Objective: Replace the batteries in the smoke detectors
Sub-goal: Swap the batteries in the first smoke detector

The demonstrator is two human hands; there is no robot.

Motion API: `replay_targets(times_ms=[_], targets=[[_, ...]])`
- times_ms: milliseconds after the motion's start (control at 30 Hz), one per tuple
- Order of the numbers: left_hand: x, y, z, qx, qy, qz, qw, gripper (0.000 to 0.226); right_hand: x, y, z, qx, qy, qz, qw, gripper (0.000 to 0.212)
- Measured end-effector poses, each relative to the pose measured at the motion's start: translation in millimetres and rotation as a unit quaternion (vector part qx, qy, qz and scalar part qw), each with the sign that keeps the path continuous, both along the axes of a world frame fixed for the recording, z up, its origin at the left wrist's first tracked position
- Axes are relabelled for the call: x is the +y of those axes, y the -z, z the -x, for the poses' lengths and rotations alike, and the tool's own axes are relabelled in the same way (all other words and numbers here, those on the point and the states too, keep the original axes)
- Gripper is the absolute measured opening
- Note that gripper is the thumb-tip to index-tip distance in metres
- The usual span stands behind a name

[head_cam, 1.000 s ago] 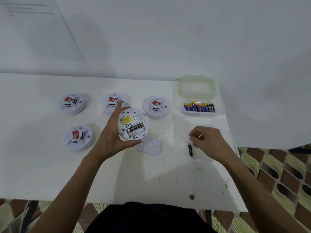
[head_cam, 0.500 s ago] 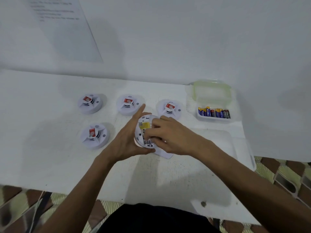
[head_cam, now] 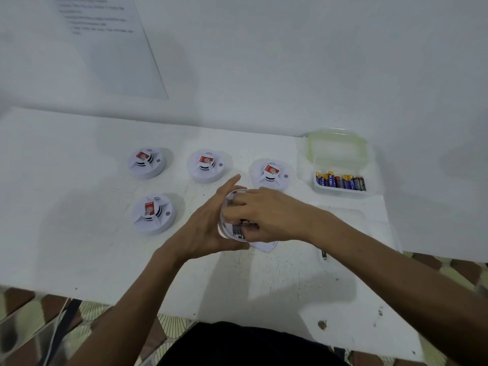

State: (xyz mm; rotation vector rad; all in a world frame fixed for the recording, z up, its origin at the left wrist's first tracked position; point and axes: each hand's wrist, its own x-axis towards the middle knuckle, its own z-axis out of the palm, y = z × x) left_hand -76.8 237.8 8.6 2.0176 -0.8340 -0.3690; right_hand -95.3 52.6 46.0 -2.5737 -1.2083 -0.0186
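Smoke detector (head_cam: 230,228) lies upturned in the left hand (head_cam: 204,231), fingers curled around its rim, above the worktop (head_cam: 79,233). Right hand (head_cam: 266,215) fingers pinch at its battery bay. Four other detectors sit untouched, so most work likely remains; fresh batteries (head_cam: 340,182) wait nearby.

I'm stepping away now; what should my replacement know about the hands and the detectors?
Left hand holds the opened smoke detector tilted above the table.
Right hand has its fingers at the detector's battery bay.
One loose battery lies on the table by the right forearm.
Batteries wait in the open container.
Four closed detectors sit face up; whether any has been serviced cannot be told.
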Motion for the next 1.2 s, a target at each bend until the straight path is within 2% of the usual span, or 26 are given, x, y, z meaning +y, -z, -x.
replay_targets(times_ms=[133,200,333,433,567,633,867,1200], targets=[[2.7,2.3,-1.6,0.004,-0.012,0.009,1.0,0.112,-7.2,-0.2,8.2,0.032,0.051,-0.066,0.996,0.014],[2.9,2.0,-1.8,-0.002,-0.017,0.015,1.0,0.116,-13.4,-2.6,13.3,0.083,0.101,-0.123,0.984,0.013],[3.8,3.3,-3.2,-0.009,-0.022,0.021,0.999,0.121,-30.5,-8.9,28.1,0.175,0.178,-0.265,0.931,0.018],[5.3,5.1,-4.6,-0.006,-0.032,0.026,0.999,0.121,-56.0,-9.3,43.9,0.197,0.246,-0.31,0.897,0.027],[5.7,7.4,-6.3,0.0,-0.035,0.032,0.999,0.122,-96.2,-5.6,68.8,0.211,0.354,-0.306,0.858,0.033],[4.7,8.2,-6.5,0.001,-0.037,0.032,0.999,0.122,-113.4,2.0,81.3,0.23,0.408,-0.297,0.832,0.029],[2.6,13.1,-5.8,-0.003,-0.045,0.033,0.998,0.12,-125.6,41.9,103.5,0.288,0.521,-0.186,0.782,0.016],[-0.2,14.4,-8.9,-0.012,-0.048,0.028,0.998,0.121,-126.2,61.4,96.9,0.312,0.536,-0.134,0.772,0.014]])
